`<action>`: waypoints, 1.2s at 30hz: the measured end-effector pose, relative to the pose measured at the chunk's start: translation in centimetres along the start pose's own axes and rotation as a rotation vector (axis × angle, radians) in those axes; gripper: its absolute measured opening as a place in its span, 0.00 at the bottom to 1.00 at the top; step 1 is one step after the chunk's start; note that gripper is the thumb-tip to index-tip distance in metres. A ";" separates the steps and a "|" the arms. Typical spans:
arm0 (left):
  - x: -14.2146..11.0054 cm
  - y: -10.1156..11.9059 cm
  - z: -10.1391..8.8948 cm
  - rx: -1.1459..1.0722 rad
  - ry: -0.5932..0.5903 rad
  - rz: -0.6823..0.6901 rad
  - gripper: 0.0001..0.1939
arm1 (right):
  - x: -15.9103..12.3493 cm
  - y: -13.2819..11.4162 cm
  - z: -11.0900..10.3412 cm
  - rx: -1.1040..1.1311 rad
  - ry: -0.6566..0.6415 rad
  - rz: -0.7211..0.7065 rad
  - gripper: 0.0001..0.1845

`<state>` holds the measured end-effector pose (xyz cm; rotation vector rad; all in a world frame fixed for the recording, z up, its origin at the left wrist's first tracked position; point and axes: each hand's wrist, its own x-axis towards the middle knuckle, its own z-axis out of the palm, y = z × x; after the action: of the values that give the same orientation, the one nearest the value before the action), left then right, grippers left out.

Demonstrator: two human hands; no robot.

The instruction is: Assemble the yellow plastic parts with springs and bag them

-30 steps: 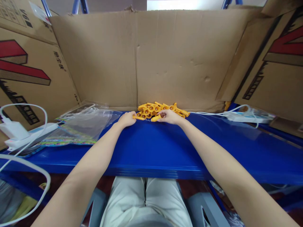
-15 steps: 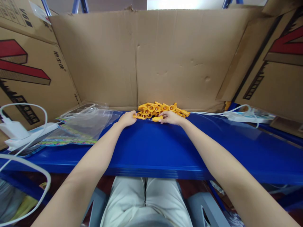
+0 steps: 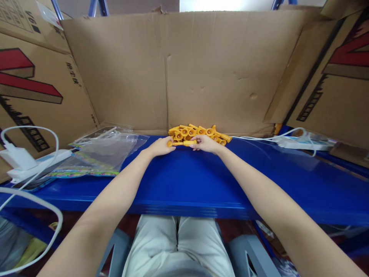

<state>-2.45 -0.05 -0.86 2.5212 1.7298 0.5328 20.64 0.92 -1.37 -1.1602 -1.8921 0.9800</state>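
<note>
My left hand point(image 3: 162, 146) pinches a ridged yellow plastic rod point(image 3: 178, 144) by its left end. Opposite it, my right hand point(image 3: 203, 143) is closed on a smooth yellow plastic tube point(image 3: 188, 143). The two parts meet end to end in a level line just above the blue shelf, and no spring shows between them. Whether one sits inside the other is too small to tell. Right behind my hands lies a pile of yellow funnel-ended plastic parts point(image 3: 201, 132), many with their round openings facing me.
A cardboard sheet point(image 3: 219, 73) stands behind the pile on the blue shelf point(image 3: 190, 181). Clear plastic bags point(image 3: 106, 150) lie to the left, beside a white power strip point(image 3: 37, 167) with a plugged-in cable. Another white strip with cables point(image 3: 302, 142) lies at the right.
My hands have come closer together, the left one moving right. The coiled wire spring seen between the two yellow parts is out of sight, and their ends now meet.
</note>
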 end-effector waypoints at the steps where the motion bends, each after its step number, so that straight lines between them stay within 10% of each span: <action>1: -0.1 0.2 -0.1 0.008 -0.005 0.010 0.17 | 0.1 0.1 0.0 0.009 0.006 0.001 0.12; 17: 0.1 -0.5 0.2 0.093 0.094 -0.073 0.14 | -0.8 -0.3 -1.0 0.207 -0.165 0.097 0.12; 26: 0.1 -0.3 0.3 0.047 0.162 -0.045 0.14 | -0.7 -0.9 -0.6 0.062 -0.128 0.316 0.35; 36: -0.1 -0.2 0.0 0.041 0.203 -0.045 0.13 | -0.7 0.1 -1.8 0.283 -0.251 0.174 0.15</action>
<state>-2.63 -0.11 -0.92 2.5263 1.8748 0.7827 22.49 0.73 -0.74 -1.0852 -1.7858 1.4970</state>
